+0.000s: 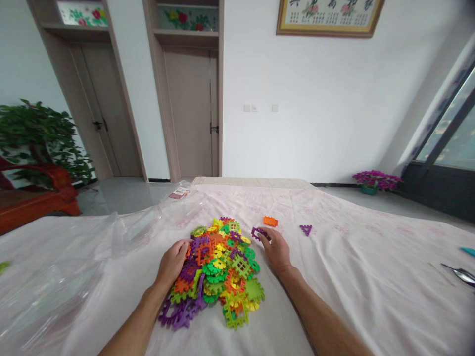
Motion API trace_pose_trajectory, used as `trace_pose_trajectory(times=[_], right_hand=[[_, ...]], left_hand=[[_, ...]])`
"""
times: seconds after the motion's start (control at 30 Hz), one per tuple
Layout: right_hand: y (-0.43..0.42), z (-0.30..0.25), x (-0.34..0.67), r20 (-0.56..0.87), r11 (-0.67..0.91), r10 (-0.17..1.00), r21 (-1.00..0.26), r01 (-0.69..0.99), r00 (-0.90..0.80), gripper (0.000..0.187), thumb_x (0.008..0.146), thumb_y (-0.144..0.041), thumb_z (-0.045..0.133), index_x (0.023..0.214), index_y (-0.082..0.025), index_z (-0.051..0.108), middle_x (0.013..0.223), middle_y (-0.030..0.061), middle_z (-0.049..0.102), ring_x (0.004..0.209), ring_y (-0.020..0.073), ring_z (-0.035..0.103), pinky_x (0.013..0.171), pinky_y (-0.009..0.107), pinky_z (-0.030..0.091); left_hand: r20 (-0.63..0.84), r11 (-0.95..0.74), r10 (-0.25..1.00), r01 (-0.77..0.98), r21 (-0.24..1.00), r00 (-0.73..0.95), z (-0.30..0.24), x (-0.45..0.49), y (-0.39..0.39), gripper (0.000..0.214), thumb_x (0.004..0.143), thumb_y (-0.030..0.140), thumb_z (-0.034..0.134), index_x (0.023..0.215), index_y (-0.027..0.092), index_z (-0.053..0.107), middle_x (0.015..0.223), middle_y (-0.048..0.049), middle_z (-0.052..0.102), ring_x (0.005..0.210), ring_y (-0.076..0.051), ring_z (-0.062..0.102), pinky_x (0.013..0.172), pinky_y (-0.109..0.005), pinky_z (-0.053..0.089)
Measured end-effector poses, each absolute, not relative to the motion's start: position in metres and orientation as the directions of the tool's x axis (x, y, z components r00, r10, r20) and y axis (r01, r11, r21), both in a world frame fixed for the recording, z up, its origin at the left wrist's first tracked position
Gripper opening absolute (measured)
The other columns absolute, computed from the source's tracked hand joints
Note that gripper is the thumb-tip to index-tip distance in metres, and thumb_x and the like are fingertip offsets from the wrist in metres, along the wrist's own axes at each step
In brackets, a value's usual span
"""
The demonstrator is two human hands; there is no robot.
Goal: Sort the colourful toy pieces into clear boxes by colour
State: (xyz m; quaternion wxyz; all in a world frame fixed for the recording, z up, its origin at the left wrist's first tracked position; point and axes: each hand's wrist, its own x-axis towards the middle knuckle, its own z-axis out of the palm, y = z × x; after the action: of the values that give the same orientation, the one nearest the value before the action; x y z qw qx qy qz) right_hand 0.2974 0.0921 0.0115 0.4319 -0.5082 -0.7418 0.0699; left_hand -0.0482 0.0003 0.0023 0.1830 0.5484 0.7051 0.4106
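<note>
A heap of plastic interlocking building pieces (pixel 217 264) in purple, orange, yellow and green lies on the cloth before me. At its left edge, my left hand (pixel 173 259) is closed with its fingertips on an orange piece (pixel 188 251); part of the fingers is hidden. My right hand (pixel 275 248), just right of the heap, pinches a purple rectangular frame piece (pixel 255 232) between thumb and fingers. Beyond it an orange rectangular piece (pixel 270 221) lies by itself. A purple triangular piece (pixel 306 230) lies farther right.
Crumpled clear plastic packaging (pixel 137 230) spreads over the left side of the pale tablecloth (pixel 356 277). At the far right are a metal spoon (pixel 462 274) and a blue item (pixel 468 251). A wooden chair (pixel 55 190) stands left of the table.
</note>
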Motion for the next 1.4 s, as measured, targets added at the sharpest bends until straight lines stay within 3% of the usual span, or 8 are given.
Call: trace_pose_trajectory(times=[0.3, 0.7, 0.93, 1.07, 1.27, 1.4], right_hand=[[0.099, 0.008, 0.307, 0.496, 0.371, 0.866, -0.561, 0.74, -0.059, 0.032, 0.088, -0.03, 0.049, 0.113, -0.023, 0.067, 0.109, 0.0051, 0.07, 0.092, 0.0201, 0.064, 0.086, 0.034, 0.048], [0.105, 0.002, 0.31, 0.472, 0.37, 0.88, -0.599, 0.71, -0.06, 0.032, 0.088, -0.035, 0.047, 0.109, -0.024, 0.069, 0.11, 0.0045, 0.071, 0.088, 0.0216, 0.066, 0.083, 0.036, 0.049], [0.11, -0.001, 0.312, 0.484, 0.398, 0.875, -0.693, 0.601, -0.022, 0.033, 0.086, -0.038, 0.05, 0.106, -0.02, 0.07, 0.104, 0.0062, 0.073, 0.078, 0.0201, 0.066, 0.081, 0.035, 0.051], [0.113, -0.003, 0.314, 0.507, 0.41, 0.861, -0.731, 0.546, 0.033, 0.033, 0.086, -0.041, 0.052, 0.104, -0.019, 0.07, 0.104, 0.0075, 0.073, 0.086, 0.0217, 0.067, 0.084, 0.036, 0.05], [0.116, -0.001, 0.321, 0.59, 0.474, 0.806, -0.68, 0.56, 0.035, 0.029, 0.085, -0.039, 0.053, 0.098, -0.021, 0.072, 0.1, 0.007, 0.072, 0.091, 0.0219, 0.065, 0.086, 0.036, 0.05], [0.122, -0.003, 0.332, 0.597, 0.437, 0.794, -0.691, 0.576, 0.114, 0.027, 0.081, -0.035, 0.054, 0.094, -0.021, 0.073, 0.099, 0.007, 0.072, 0.091, 0.0215, 0.065, 0.086, 0.036, 0.051]], left_hand=[[0.206, 0.043, 0.922, 0.615, 0.787, -0.328, 0.0, -0.049, 0.001, 0.042, 0.091, 0.047, 0.038, 0.108, 0.025, 0.069, 0.117, -0.0022, 0.071, 0.111, -0.023, 0.062, 0.097, -0.029, 0.042], [0.231, -0.039, 0.925, 0.53, 0.847, -0.303, 0.008, -0.045, 0.002, 0.045, 0.091, 0.053, 0.04, 0.111, 0.026, 0.071, 0.116, -0.0014, 0.072, 0.112, -0.024, 0.063, 0.098, -0.032, 0.044], [0.274, -0.158, 0.947, 0.496, 0.854, -0.17, 0.01, -0.042, 0.003, 0.041, 0.083, 0.05, 0.058, 0.11, 0.021, 0.069, 0.115, -0.0047, 0.071, 0.109, -0.024, 0.064, 0.1, -0.034, 0.045], [0.278, -0.138, 0.935, 0.494, 0.858, -0.221, 0.011, -0.04, 0.0, 0.037, 0.081, 0.048, 0.06, 0.102, 0.02, 0.07, 0.107, -0.0047, 0.073, 0.101, -0.024, 0.066, 0.096, -0.034, 0.047], [0.295, -0.109, 0.907, 0.508, 0.854, -0.302, 0.009, -0.04, -0.004, 0.035, 0.079, 0.049, 0.061, 0.094, 0.02, 0.071, 0.1, -0.0035, 0.074, 0.095, -0.024, 0.068, 0.091, -0.033, 0.049], [0.308, -0.1, 0.884, 0.502, 0.859, -0.351, 0.008, -0.041, -0.005, 0.037, 0.078, 0.052, 0.061, 0.095, 0.021, 0.071, 0.099, -0.0036, 0.075, 0.094, -0.024, 0.068, 0.09, -0.033, 0.05]])
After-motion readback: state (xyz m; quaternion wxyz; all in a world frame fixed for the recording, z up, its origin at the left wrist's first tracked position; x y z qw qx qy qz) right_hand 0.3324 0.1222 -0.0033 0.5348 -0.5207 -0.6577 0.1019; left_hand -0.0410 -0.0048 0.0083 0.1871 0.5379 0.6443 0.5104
